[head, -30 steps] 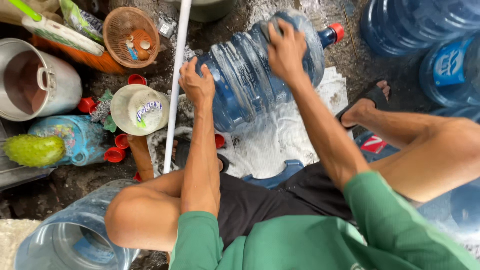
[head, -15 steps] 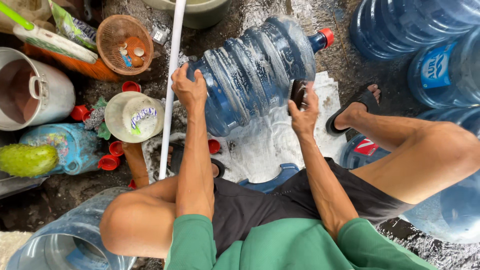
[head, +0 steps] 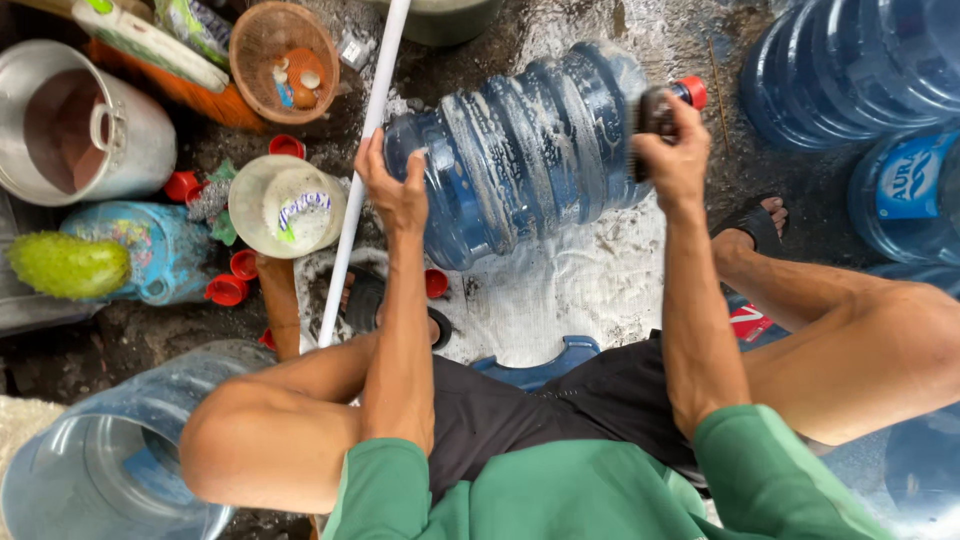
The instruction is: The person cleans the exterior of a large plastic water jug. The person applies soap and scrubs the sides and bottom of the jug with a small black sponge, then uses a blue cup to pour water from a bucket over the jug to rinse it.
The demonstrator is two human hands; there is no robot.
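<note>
A wet, gritty concrete floor (head: pixel 690 40) was seen from above, strewn with containers, with a soaked white cloth (head: pixel 590 290) spread in front of the seated person. On that cloth and floor a large blue water jug (head: pixel 520 150) was laid on its side, streaked with suds. Its long axis was set from about 8 o'clock at the base to 2 o'clock at the neck, where a red cap (head: pixel 692 91) was fitted.

The base end was steadied by the left hand (head: pixel 395 185), whose fingers (head: pixel 372 160) were spread flat against the wall of the jug. The right hand (head: pixel 675 150) was held at the shoulder of the jug near the neck, its fingers closed around a dark scrubber (head: pixel 655 112), which was pressed to the jug. The neck end was thus nearer to the right hand, the base nearer to the left.

A white pipe (head: pixel 365 140) was laid just at 9 o'clock of the left hand, running from 12 towards 7 o'clock. Farther towards 9 o'clock a cream tub (head: pixel 285 205), loose red caps (head: pixel 225 290), a woven basket (head: pixel 283 55) and a metal pot (head: pixel 80 125) were grouped. More blue jugs (head: pixel 860 70) were stacked at 2 o'clock, and a clear empty jug (head: pixel 110 460) was lying at 7 o'clock.
</note>
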